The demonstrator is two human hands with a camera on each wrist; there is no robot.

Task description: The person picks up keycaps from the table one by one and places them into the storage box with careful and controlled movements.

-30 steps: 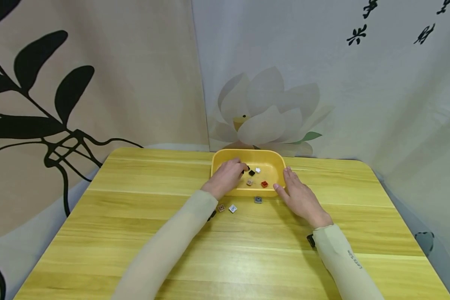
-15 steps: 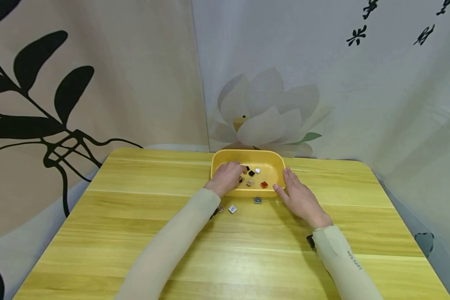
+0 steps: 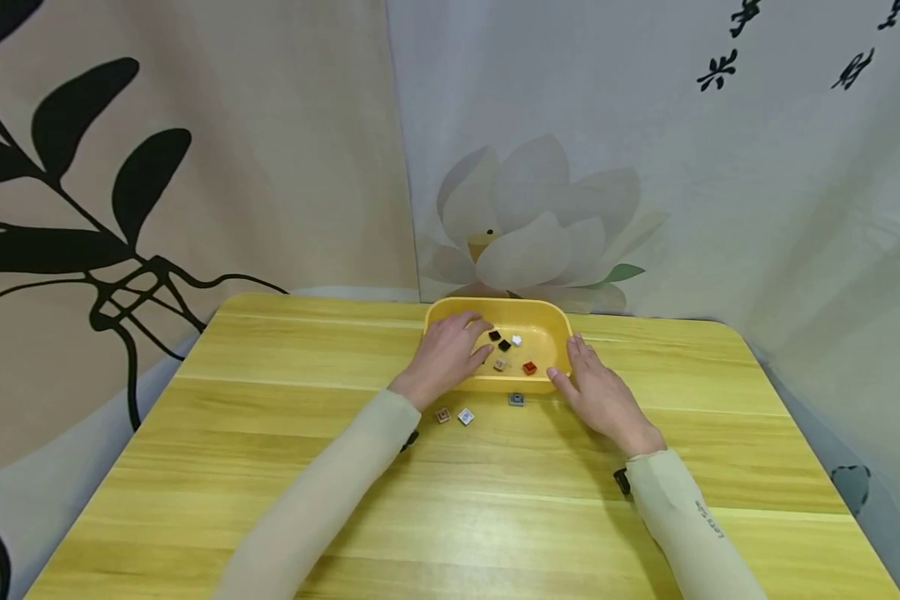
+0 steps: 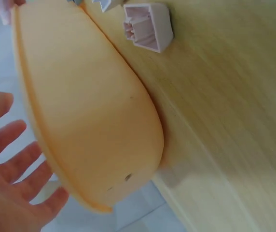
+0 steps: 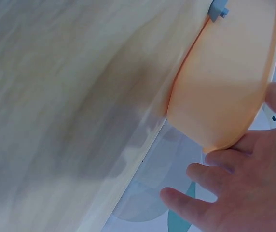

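Tray (image 3: 506, 386), yellow, at or near the far edge of the desk (image 3: 510, 508). Left hand (image 3: 444, 353) over its left part, fingers spread apart, nothing visible in their grasp. Right hand (image 3: 606, 400) laid against the right end, fingers straight, not wrapped round the rim. Inside: black keycaps (image 3: 495, 336), white keycap (image 3: 517, 341), pale keycap (image 3: 500, 365), red keycap (image 3: 529, 367). Outside, before the near wall: brown keycap (image 3: 442, 415), outer white keycap (image 3: 466, 417), grey keycap (image 3: 517, 400), the last just beside the wall

Main risk: tray sliding or tipping over the far edge, from too firm a forward push with little desk behind. Also possible: skidding leftward, from pressure at the right end alone. Black keycaps probably easy to scatter, from fingertips crowding a close-set pair. Brown keycap perhaps knocked away, from a low pass of the left sleeve (image 3: 322, 496). Grey keycap liable to shoving, from any pull of the tray nearer. Under the left palm: hidden, cannot tell
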